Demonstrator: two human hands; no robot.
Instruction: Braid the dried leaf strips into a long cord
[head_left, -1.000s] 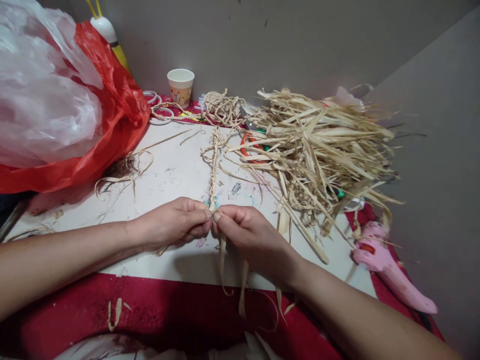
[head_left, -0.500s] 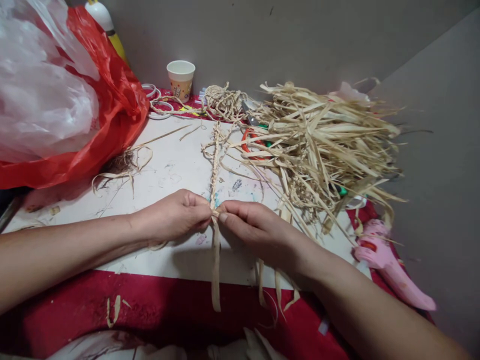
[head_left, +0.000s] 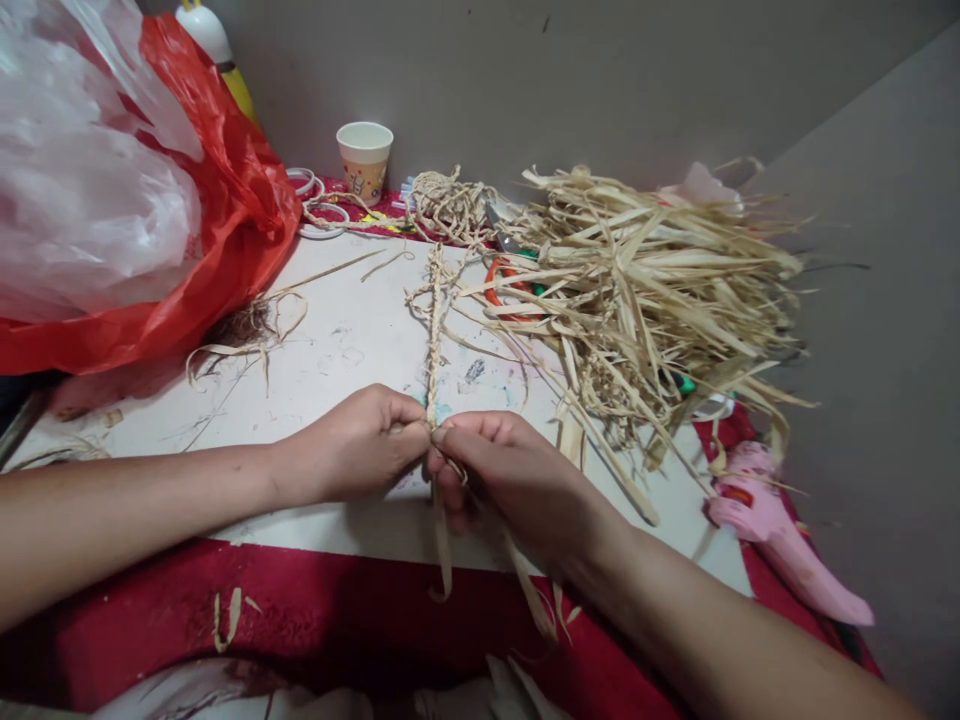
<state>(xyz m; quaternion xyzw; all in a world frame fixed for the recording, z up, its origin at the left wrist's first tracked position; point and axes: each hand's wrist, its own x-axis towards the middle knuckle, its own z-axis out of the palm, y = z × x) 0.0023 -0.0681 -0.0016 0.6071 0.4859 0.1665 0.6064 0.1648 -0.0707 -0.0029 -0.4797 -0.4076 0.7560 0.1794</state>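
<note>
A thin braid of pale dried plant strips [head_left: 433,340] runs away from me across the white board [head_left: 337,350]. At its near end my left hand [head_left: 375,435] is closed, thumb and forefinger pinching the braid from the left. My right hand [head_left: 502,465] meets it from the right, also pinching there, with its other fingers curled below. Loose flat strips [head_left: 442,545] hang from under the fingertips toward the board's front edge. The exact crossing of the strips is hidden by the fingers.
A heap of dried strips [head_left: 660,270] covers the back right, with orange-handled scissors [head_left: 495,285] beside it. A pink glue gun [head_left: 784,535] lies at right. A paper cup [head_left: 365,160] and coiled braid [head_left: 450,205] stand behind. A red plastic bag [head_left: 247,220] fills the left.
My right hand has turned, its lower fingers now curling under the braid's end. The hanging strips have shifted, one now looping by the right fingers. The left hand keeps its pinch.
</note>
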